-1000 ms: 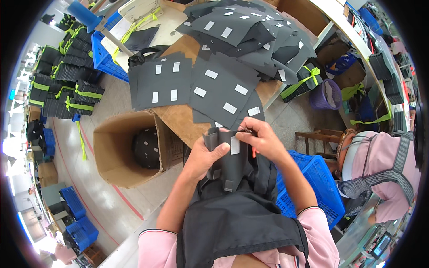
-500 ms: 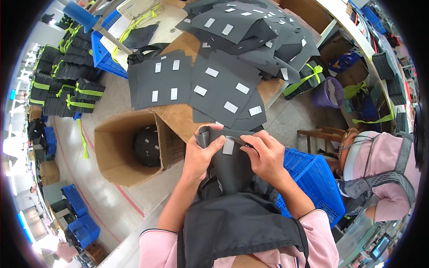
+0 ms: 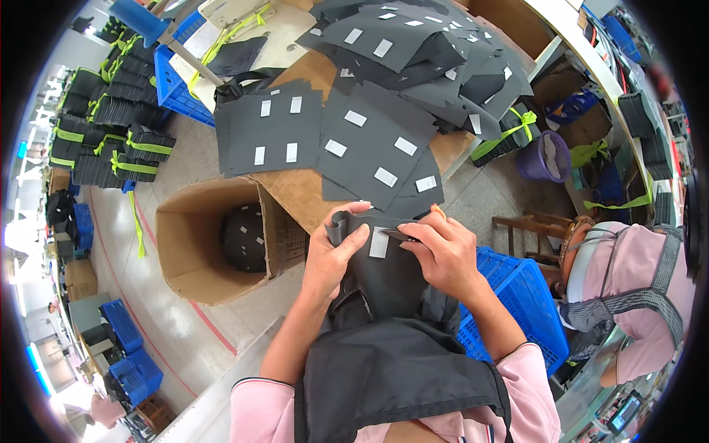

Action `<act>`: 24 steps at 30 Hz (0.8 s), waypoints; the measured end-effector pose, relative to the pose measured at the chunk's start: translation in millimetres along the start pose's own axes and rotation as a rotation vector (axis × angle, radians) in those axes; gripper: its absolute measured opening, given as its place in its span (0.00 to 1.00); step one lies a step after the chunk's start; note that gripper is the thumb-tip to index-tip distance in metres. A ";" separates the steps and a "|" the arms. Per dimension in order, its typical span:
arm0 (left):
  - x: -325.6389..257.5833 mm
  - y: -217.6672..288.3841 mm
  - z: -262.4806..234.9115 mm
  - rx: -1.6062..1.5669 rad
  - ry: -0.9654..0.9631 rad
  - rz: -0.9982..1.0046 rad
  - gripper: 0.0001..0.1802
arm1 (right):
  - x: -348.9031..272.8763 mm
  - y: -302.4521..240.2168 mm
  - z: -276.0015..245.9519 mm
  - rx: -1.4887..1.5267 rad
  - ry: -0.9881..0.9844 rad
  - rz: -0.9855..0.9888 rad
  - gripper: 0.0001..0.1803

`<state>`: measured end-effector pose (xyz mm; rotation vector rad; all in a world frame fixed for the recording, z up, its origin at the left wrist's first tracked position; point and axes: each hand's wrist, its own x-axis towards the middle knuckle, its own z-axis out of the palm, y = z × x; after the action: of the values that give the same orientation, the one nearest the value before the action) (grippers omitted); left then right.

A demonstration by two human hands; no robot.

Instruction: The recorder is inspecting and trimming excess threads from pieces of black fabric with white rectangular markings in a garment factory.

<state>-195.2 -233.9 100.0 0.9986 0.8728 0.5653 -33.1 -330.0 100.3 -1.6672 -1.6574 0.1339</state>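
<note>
Close in front of me, my left hand (image 3: pixel 332 247) pinches the folded edge of a dark grey fabric piece (image 3: pixel 388 277) between thumb and fingers. A white rectangular patch (image 3: pixel 379 243) sits on this piece beside my left thumb. My right hand (image 3: pixel 445 249) is closed round a small dark pointed tool (image 3: pixel 399 235), maybe thread snips; most of it is hidden in the fingers. Its tip lies at the patch's upper right edge. Beyond my hands, more grey fabric pieces (image 3: pixel 378 146) with white patches lie flat and overlapping on a brown board (image 3: pixel 284 196).
A heap of grey pieces (image 3: pixel 413 48) rises at the far side. An open cardboard box (image 3: pixel 185 244) stands left, a blue crate (image 3: pixel 509 306) right. Tied dark stacks (image 3: pixel 148 151) are far left. A person in pink (image 3: pixel 642 288) sits at the right.
The pointed tool now shows more plainly at the patch's edge. My right hand has shifted slightly right and turned a little. My left hand keeps its pinch on the fabric.
</note>
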 end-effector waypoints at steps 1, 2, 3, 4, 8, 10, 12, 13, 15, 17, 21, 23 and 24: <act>-0.4 -0.2 -0.9 0.000 -0.002 -0.017 0.15 | -1.5 -1.4 1.7 0.039 0.040 0.018 0.13; -0.5 -0.1 -1.7 0.000 -0.003 -0.034 0.15 | -1.7 -1.8 3.7 0.078 0.081 0.035 0.13; -0.4 0.5 -1.2 -0.001 -0.012 -0.034 0.15 | -0.8 -2.3 4.8 0.071 0.084 0.038 0.13; 0.0 1.6 -1.0 -0.013 -0.016 -0.057 0.17 | 0.7 -3.0 6.6 0.059 0.027 0.067 0.13; 14.1 9.6 -20.2 0.043 0.022 -0.019 0.22 | 0.3 9.8 15.0 0.142 0.098 0.207 0.13; 36.7 33.6 -44.2 0.109 0.115 0.079 0.23 | 1.2 23.4 11.5 0.195 0.118 0.424 0.15; 71.6 66.9 -66.4 0.169 0.208 0.174 0.23 | -1.4 48.2 19.1 0.228 0.169 0.544 0.17; 88.4 81.1 -90.7 0.227 0.269 0.188 0.24 | 4.1 47.3 20.4 0.177 0.108 0.579 0.19; 120.7 97.8 -139.9 0.447 0.387 0.366 0.41 | 19.4 39.6 28.7 0.193 0.110 0.502 0.20; 140.5 83.0 -144.3 0.853 0.666 0.447 0.44 | 29.6 42.2 39.0 0.095 0.074 0.425 0.22; 147.2 33.5 -123.7 1.440 0.615 0.514 0.46 | 29.2 56.0 61.9 -0.111 -0.164 0.420 0.35; 141.9 7.6 -119.3 1.634 0.385 0.284 0.38 | 30.7 53.2 62.4 -0.197 -0.242 0.403 0.32; 145.3 -5.0 -131.5 1.547 0.382 0.257 0.34 | 31.2 52.0 66.9 -0.242 -0.263 0.360 0.31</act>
<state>-225.6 -63.4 8.2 2.4695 1.5660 0.1972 -24.2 -266.0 37.3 -2.2038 -1.5911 0.3539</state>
